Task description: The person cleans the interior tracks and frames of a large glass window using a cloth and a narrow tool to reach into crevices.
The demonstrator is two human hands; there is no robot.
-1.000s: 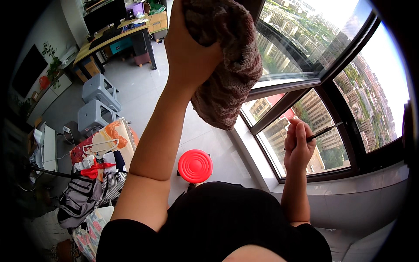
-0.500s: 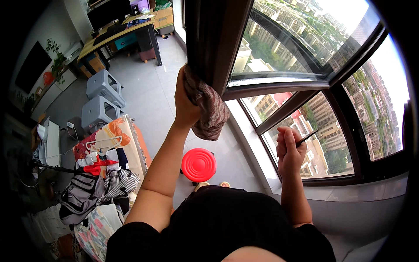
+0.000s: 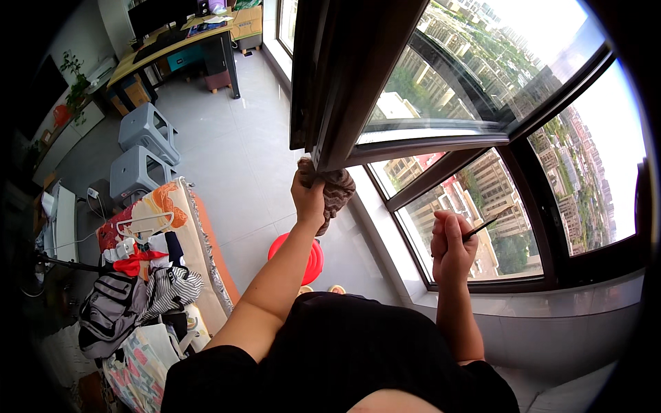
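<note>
The left hand (image 3: 310, 203) grips a brown plush cloth (image 3: 337, 191) bunched at the lower corner of the open window sash (image 3: 354, 96), whose long edge runs upward from that hand. The right hand (image 3: 453, 246), farther off, curls around a thin black stick (image 3: 487, 225).

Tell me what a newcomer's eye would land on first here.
The open window dominates the upper right, with tall buildings outside. Near the picture's middle, a bright red stool stands out, partly hidden by the left forearm. Just above it, the left hand grips a brown cloth.
</note>
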